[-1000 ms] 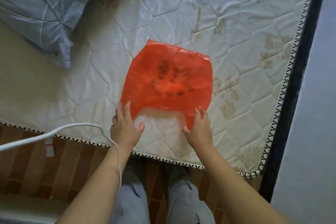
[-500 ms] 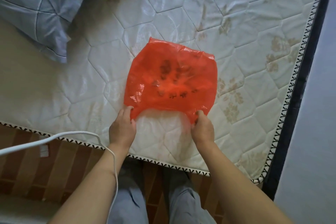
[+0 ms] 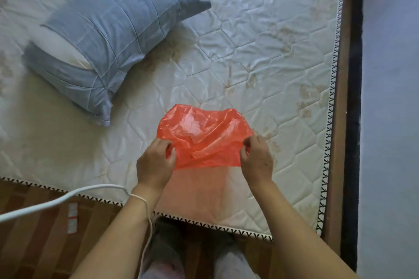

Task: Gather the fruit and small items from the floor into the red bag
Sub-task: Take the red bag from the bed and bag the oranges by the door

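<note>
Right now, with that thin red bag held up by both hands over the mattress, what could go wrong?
1. The bag looks thin and crumpled; the left hand and right hand pinch its edges, so pulling apart might tear it.
2. A white cable crosses the left wrist and could snag as the arm moves.
3. No fruit is in view, so gathering means turning away from the mattress.

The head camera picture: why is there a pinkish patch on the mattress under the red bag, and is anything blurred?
Head view: light passing through the thin red bag, pinched by the left hand and right hand, tints the mattress below it; white glare sits on the bag's top; the pillow and far corner look softly smeared; straight edges bow from the wide lens.
</note>
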The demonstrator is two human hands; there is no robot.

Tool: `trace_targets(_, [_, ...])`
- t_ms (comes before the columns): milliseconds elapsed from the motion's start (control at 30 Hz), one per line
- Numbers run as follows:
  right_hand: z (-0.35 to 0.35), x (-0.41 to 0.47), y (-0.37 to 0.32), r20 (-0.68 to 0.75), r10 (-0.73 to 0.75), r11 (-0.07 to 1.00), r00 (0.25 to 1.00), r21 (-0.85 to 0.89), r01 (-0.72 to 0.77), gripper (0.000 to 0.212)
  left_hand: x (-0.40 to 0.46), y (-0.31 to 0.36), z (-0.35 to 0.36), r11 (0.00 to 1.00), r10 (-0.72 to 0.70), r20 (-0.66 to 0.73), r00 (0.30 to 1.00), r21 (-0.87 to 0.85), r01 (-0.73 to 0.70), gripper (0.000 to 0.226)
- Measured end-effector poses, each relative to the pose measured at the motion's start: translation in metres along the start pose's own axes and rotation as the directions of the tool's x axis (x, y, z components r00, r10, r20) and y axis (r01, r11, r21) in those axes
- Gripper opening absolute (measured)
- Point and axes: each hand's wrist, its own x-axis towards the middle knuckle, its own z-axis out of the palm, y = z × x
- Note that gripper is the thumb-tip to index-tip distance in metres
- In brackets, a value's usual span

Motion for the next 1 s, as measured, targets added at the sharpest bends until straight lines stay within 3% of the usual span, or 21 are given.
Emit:
trace_targets(267, [-0.124,0.016,-0.063,-0.156,-0.078,0.961,0.985,0.252,0.116,0.012,0.011,0.084,-0.122,0.992,0.123,-0.214,0.969,-0.014,-0.129,0.016])
trace_targets(500, [-0.22,0.019,-0.097,-0.296,-0.245,0.897,0.923,0.293,0.332,0.014,0.003,0.148,-0.221,0.975,0.215,-0.353,0.911,0.03,-0.219,0.019])
trace_targets(600, [-0.25,0.02,-0.11,-0.342,-0.288,0.859,0.894,0.32,0.4,0.017,-0.002,0.173,-0.252,0.955,0.294,-0.395,0.87,0.095,-0.28,0.009])
trace_targets(733, [-0.286,0.021,-0.128,-0.373,-0.34,0.81,0.863,0.35,0.471,0.019,-0.004,0.201,-0.289,0.948,0.315,-0.417,0.852,0.173,-0.266,0.018])
trace_targets(1000, [-0.352,0.026,-0.166,-0.471,-0.468,0.676,0.748,0.354,0.646,0.02,-0.027,0.249,-0.355,0.953,0.301,-0.521,0.799,0.205,-0.225,0.007])
